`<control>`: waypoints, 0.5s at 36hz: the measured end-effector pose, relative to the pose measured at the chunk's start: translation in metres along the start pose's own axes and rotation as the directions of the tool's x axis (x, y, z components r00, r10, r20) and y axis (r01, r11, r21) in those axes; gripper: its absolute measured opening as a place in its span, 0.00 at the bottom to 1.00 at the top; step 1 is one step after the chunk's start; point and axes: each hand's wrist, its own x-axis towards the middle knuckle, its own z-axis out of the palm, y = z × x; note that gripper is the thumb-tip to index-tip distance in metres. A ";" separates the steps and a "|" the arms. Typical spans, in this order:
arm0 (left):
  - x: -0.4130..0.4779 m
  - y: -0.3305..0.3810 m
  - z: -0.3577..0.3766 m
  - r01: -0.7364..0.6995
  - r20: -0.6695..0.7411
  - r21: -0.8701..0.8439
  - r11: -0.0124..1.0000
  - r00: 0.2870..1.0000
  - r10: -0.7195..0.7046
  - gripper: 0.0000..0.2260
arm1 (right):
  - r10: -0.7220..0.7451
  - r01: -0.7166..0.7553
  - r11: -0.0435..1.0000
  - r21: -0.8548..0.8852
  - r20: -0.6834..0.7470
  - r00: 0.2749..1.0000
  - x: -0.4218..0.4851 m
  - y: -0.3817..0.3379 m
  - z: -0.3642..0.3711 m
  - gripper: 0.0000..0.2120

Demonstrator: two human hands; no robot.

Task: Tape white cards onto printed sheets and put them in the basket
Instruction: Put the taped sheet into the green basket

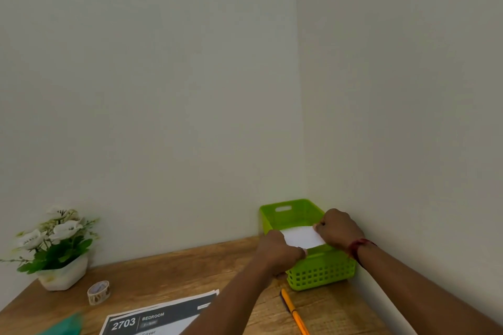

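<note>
A white folded sheet [303, 237] is held over the green plastic basket [321, 272] in the table's far right corner. My left hand [280, 249] pinches its near left edge and my right hand [339, 228] pinches its far right edge. Whether a card is taped on it is hidden from view. A stack of printed sheets [158, 318], headed "2703 BEDROOM", lies at the front of the wooden table. A roll of tape [98, 292] stands on its edge to the left of the stack.
A white pot of artificial flowers [55, 250] stands at the back left. An orange pencil [295, 313] lies in front of the basket. Something teal and blurred [68, 325] is at the bottom left. Walls close in behind and to the right.
</note>
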 end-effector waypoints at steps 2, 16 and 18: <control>-0.001 -0.001 0.001 -0.023 -0.011 0.039 0.999 1.000 0.023 0.20 | 0.018 -0.018 1.000 -0.012 0.012 1.000 0.001 0.000 0.002 0.16; -0.010 -0.009 0.006 -0.130 -0.103 0.426 0.896 0.976 0.191 0.19 | 0.046 -0.045 0.987 -0.156 -0.002 0.999 -0.003 -0.004 -0.003 0.16; -0.011 -0.009 0.006 -0.130 -0.102 0.432 0.893 0.976 0.192 0.19 | 0.044 -0.046 0.984 -0.170 -0.011 0.999 -0.004 -0.005 -0.003 0.16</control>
